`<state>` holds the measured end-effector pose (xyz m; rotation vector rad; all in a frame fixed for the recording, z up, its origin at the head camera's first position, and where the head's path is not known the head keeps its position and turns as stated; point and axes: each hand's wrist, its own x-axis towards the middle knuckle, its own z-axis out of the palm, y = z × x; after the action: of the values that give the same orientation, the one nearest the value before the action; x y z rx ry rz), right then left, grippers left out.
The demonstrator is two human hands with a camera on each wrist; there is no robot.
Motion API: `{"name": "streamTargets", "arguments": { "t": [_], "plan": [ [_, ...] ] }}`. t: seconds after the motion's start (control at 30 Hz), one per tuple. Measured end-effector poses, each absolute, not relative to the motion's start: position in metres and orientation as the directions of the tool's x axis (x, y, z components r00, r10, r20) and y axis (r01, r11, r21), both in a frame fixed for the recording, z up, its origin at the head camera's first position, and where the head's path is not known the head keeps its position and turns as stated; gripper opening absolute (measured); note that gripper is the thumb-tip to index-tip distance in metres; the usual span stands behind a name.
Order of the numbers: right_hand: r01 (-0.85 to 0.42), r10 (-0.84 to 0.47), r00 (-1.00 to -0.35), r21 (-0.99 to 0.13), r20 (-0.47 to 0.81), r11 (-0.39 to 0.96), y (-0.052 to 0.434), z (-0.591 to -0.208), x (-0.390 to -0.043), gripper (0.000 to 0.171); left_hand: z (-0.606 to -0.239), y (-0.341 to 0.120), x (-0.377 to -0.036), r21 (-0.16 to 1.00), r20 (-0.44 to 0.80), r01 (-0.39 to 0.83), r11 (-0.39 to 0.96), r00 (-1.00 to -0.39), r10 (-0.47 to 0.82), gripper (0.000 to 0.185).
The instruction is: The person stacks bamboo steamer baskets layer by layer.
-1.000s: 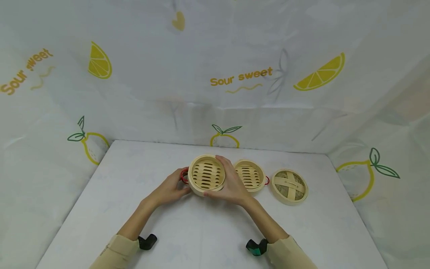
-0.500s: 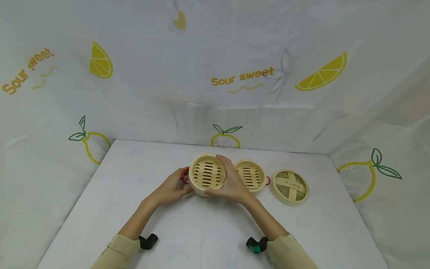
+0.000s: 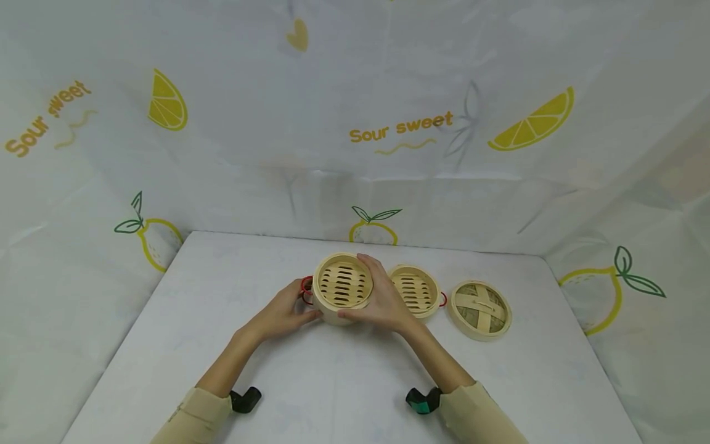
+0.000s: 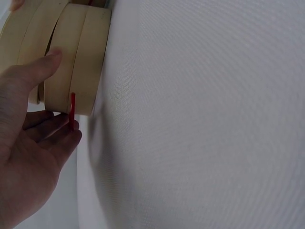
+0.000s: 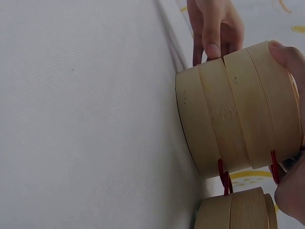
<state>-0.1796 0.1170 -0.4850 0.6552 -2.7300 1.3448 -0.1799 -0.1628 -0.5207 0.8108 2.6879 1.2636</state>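
Two bamboo steamer baskets stand stacked (image 3: 342,285) at the middle of the white table (image 3: 333,382). My left hand (image 3: 285,311) holds the stack's left side, its thumb on the wall beside a red handle (image 4: 72,112). My right hand (image 3: 383,302) grips the right side of the top basket, thumb on the near wall and fingers round the far rim. The right wrist view shows both baskets (image 5: 233,109) sitting flush, with my left hand (image 5: 214,26) behind them. In the left wrist view my left hand (image 4: 28,157) lies against the basket wall (image 4: 78,62).
A third, open steamer basket (image 3: 415,290) with a red handle stands just right of the stack, partly behind my right hand. Its woven lid (image 3: 480,308) lies further right. A lemon-printed cloth backdrop (image 3: 388,129) walls in the table at the back and sides.
Almost nothing differs: both hands stay on the stacked baskets, and the top basket has settled very slightly away from me.
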Motion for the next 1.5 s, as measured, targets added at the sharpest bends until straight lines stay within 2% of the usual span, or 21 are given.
{"name": "streamTargets", "arguments": {
  "t": [1.5],
  "plan": [
    [-0.328, -0.377, -0.918, -0.778, 0.127, 0.535, 0.113, -0.482, -0.19, 0.127, -0.526, -0.165, -0.182, 0.803, 0.142, 0.377, 0.461, -0.873, 0.466, 0.072]
  ]
}}
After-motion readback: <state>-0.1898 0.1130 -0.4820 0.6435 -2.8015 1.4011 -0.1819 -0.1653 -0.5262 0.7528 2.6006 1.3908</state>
